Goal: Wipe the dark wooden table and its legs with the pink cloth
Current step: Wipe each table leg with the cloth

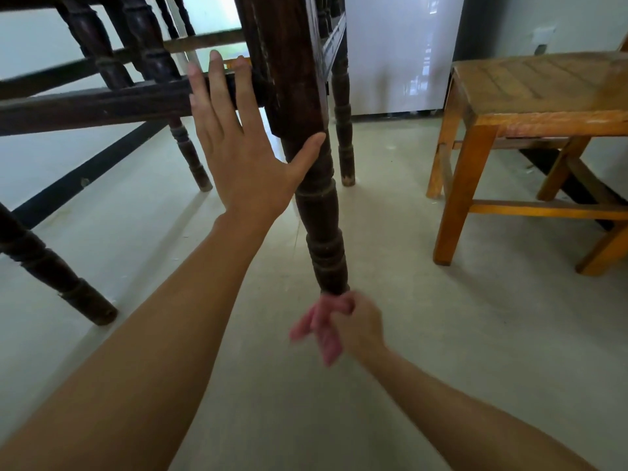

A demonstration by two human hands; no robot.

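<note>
Pale floor (441, 334) fills this low view under the dark wooden bench (334, 39), with a light wooden stool (543, 83) well apart on the right. The left grip (244, 158) is released: its fingers lie straight and flat against the side rail (102, 107), and its thumb touches the near leg (323, 232) just below the square block. The right grip (360, 321) is clenched round the pink cloth (319, 331). The cloth is bunched at the very foot of that leg, with a blurred tail hanging toward the floor. From this, the work seems to have reached the legs, and this one looks to be at the bottom of a stroke. Whether its whole turned length has been covered cannot be told. The top of the bench is out of view, so nothing shows whether it has been wiped. Three other legs (190, 154) stand further back and to the left with no cloth near them. These, along with the rails, probably remain to be done.
</note>
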